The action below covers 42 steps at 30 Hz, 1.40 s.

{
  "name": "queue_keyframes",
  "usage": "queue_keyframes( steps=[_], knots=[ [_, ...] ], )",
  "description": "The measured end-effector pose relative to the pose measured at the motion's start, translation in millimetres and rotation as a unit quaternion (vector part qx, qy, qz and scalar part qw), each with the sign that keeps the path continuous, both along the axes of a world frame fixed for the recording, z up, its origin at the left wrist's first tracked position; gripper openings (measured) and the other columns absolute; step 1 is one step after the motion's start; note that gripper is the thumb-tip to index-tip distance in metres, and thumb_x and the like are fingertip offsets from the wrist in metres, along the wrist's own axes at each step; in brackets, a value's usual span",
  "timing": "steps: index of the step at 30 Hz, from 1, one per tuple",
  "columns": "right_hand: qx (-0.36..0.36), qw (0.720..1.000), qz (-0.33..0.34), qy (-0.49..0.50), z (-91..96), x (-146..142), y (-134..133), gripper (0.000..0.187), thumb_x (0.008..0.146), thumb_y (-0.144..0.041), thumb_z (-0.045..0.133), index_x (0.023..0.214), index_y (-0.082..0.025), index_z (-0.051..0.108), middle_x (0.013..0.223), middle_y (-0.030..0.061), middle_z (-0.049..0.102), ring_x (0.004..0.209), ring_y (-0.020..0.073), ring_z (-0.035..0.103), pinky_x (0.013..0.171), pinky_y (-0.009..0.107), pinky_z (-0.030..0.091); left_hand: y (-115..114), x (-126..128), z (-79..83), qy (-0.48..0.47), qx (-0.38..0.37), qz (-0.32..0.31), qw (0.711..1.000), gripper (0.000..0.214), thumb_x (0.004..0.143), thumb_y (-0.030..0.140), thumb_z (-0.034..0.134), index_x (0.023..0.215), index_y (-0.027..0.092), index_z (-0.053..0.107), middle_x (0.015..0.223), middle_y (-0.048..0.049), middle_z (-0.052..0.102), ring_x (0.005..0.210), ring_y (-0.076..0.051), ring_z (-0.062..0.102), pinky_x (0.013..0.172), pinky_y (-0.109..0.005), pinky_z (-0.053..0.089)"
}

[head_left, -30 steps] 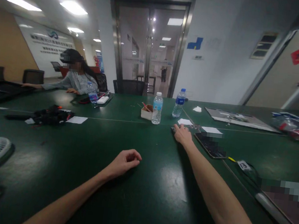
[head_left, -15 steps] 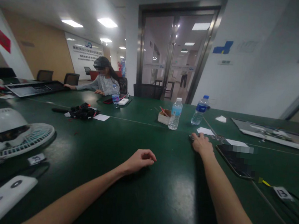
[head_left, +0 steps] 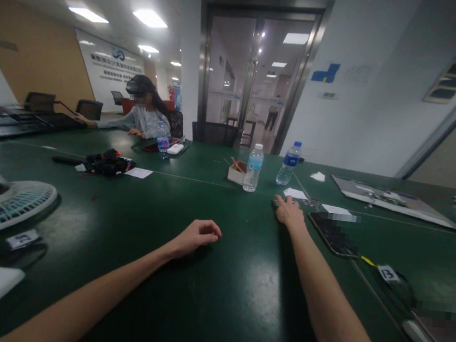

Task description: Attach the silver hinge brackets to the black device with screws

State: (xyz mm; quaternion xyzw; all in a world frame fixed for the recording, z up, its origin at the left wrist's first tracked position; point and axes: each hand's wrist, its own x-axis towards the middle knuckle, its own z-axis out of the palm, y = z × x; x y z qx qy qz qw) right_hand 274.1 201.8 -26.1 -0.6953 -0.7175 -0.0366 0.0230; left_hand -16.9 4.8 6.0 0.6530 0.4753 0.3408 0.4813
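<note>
Gently, I'd steady the dark object [head_left: 275, 202] with my right hand [head_left: 289, 212], grip unclear, my left hand [head_left: 194, 238] loosely open.

Beneath right hand [head_left: 289, 211]: 1 small dark object [head_left: 275, 202], low on green tabletop [head_left: 235, 287], mostly covered, only left end exposed; finer detail too small to tell. Situated right of clear white-capped bottle [head_left: 253, 169], just beside white paper [head_left: 296, 193].
</note>
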Motion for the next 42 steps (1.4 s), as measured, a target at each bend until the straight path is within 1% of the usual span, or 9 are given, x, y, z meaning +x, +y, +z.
queue_keyframes(
  steps=[2,7,12,15,19,24,27,31,42],
  knots=[
    [0.004,1.000,-0.003,0.003,-0.5,0,1,0.048,0.092,-0.018,0.021,0.138,-0.031,0.030,0.129,0.0142,0.036,0.110,0.0294,0.043,0.081,0.043,0.042,0,0,0.2,0.001,-0.003,0.000,1.000,0.019,0.075,0.029,0.059,0.088,0.015,0.059,0.077,0.0010,0.053,0.066,-0.012,0.045,0.059,-0.023,0.034],
    [-0.011,1.000,-0.006,0.006,-0.1,1,1,0.041,0.093,-0.021,0.022,0.129,-0.032,0.040,0.127,0.0122,0.035,0.110,0.0293,0.043,0.080,0.043,0.042,2,-2,-1.7,-0.002,-0.007,-0.010,1.000,0.019,0.076,0.031,0.058,0.088,0.016,0.059,0.077,0.0020,0.051,0.066,-0.012,0.045,0.059,-0.022,0.034],
    [0.002,1.000,0.000,0.016,1.0,1,0,0.042,0.093,-0.020,0.023,0.132,-0.030,0.035,0.125,0.0130,0.036,0.109,0.0293,0.043,0.079,0.042,0.042,2,-3,-4.2,-0.003,-0.005,-0.014,1.000,0.019,0.078,0.032,0.057,0.089,0.017,0.059,0.078,0.0022,0.051,0.068,-0.012,0.046,0.061,-0.023,0.036],
    [-0.004,1.000,-0.007,0.009,1.5,0,-1,0.042,0.093,-0.020,0.022,0.131,-0.029,0.037,0.126,0.0136,0.036,0.109,0.0290,0.043,0.080,0.042,0.042,1,-3,-3.0,-0.005,-0.004,-0.017,1.000,0.018,0.078,0.031,0.057,0.089,0.016,0.059,0.077,0.0019,0.051,0.068,-0.012,0.046,0.061,-0.023,0.036],
    [-0.016,1.000,-0.006,-0.002,1.2,0,0,0.042,0.093,-0.020,0.022,0.130,-0.032,0.039,0.128,0.0130,0.035,0.111,0.0293,0.042,0.081,0.043,0.041,1,-3,-1.2,-0.002,-0.003,-0.016,1.000,0.018,0.078,0.030,0.057,0.089,0.016,0.059,0.081,0.0007,0.053,0.070,-0.012,0.047,0.062,-0.023,0.037],
    [0.009,1.000,-0.004,-0.002,0.8,0,-2,0.045,0.092,-0.019,0.022,0.136,-0.030,0.031,0.126,0.0142,0.036,0.108,0.0279,0.044,0.080,0.041,0.042,3,-4,-3.3,0.004,-0.012,-0.017,1.000,0.017,0.079,0.030,0.056,0.089,0.017,0.058,0.079,0.0015,0.052,0.068,-0.012,0.046,0.061,-0.022,0.037],
    [0.006,1.000,-0.004,-0.006,2.1,0,-3,0.043,0.092,-0.020,0.023,0.132,-0.029,0.036,0.125,0.0138,0.036,0.108,0.0279,0.044,0.079,0.040,0.043,3,-4,-3.7,-0.002,-0.013,-0.017,1.000,0.017,0.078,0.030,0.057,0.089,0.017,0.058,0.079,0.0016,0.052,0.068,-0.012,0.046,0.060,-0.022,0.036],
    [-0.003,1.000,0.000,-0.007,4.2,-1,-4,0.040,0.092,-0.020,0.024,0.126,-0.030,0.042,0.124,0.0127,0.036,0.107,0.0281,0.044,0.078,0.041,0.043,3,-4,-2.5,0.000,-0.015,-0.018,1.000,0.018,0.079,0.031,0.057,0.090,0.016,0.058,0.080,0.0009,0.052,0.068,-0.012,0.046,0.059,-0.022,0.036],
    [-0.008,1.000,0.005,0.003,7.0,-1,-4,0.039,0.094,-0.023,0.026,0.128,-0.033,0.041,0.124,0.0120,0.036,0.109,0.0280,0.043,0.080,0.040,0.041,1,0,5.6,0.020,-0.028,-0.009,0.999,0.021,0.075,0.033,0.057,0.087,0.016,0.058,0.076,0.0012,0.050,0.066,-0.012,0.045,0.059,-0.023,0.036]
  ],
)
